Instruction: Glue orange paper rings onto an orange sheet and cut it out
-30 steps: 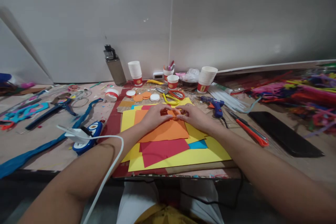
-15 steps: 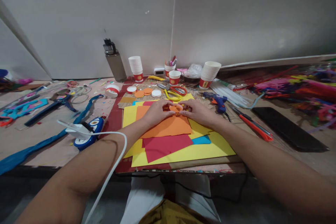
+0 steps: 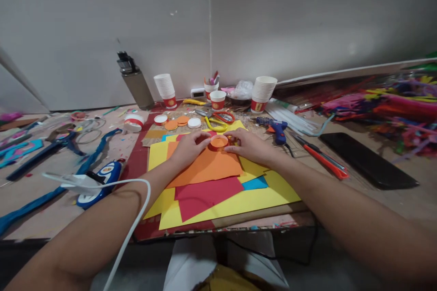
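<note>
My left hand (image 3: 187, 148) and right hand (image 3: 251, 146), half curled, flank round red-and-white piece (image 3: 218, 148) on orange paper (image 3: 205, 168); whether either grips it, I cannot tell.

Red-white cup ring (image 3: 215, 148) flat on orange paper (image 3: 205, 168).

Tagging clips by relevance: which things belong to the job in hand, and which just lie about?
Seemingly in use:
paper-cup piece, between left hand and right hand
orange paper sheet, beneath it
orange discs, likely

Seemingly lying about:
utility knife
smartphone
water bottle
</note>
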Available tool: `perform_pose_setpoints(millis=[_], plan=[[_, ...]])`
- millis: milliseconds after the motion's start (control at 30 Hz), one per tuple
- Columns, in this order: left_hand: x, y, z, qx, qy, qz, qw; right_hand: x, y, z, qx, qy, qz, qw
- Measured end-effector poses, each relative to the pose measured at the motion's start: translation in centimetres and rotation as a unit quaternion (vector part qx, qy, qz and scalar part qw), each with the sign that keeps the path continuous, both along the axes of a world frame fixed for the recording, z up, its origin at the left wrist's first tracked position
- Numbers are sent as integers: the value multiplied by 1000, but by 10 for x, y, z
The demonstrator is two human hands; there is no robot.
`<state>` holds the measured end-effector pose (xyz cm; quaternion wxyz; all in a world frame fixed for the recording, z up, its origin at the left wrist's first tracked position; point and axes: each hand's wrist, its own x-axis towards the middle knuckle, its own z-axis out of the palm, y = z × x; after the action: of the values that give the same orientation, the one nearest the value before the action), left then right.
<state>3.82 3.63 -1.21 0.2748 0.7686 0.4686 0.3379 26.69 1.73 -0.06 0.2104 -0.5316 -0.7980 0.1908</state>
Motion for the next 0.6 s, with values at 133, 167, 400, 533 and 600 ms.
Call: perform_pose_setpoints(millis=[133,167,400,533,600], plan=[[1,0,-3,3,9,-17,1000,1,0,1,-4,4,4,1000],[1,0,-4,3,13,-23,1000,2,1,1,-4,4,8,1000],[-3,-1,-8,-6,37,-49,998,5,6,3,-50,35,10,998],[-4,-1,-10,-17,19,-53,998,5,6,3,-47,35,3,998],[-4,-1,-10,-19,8,-56,998,5,5,3,-41,31,11,999]])
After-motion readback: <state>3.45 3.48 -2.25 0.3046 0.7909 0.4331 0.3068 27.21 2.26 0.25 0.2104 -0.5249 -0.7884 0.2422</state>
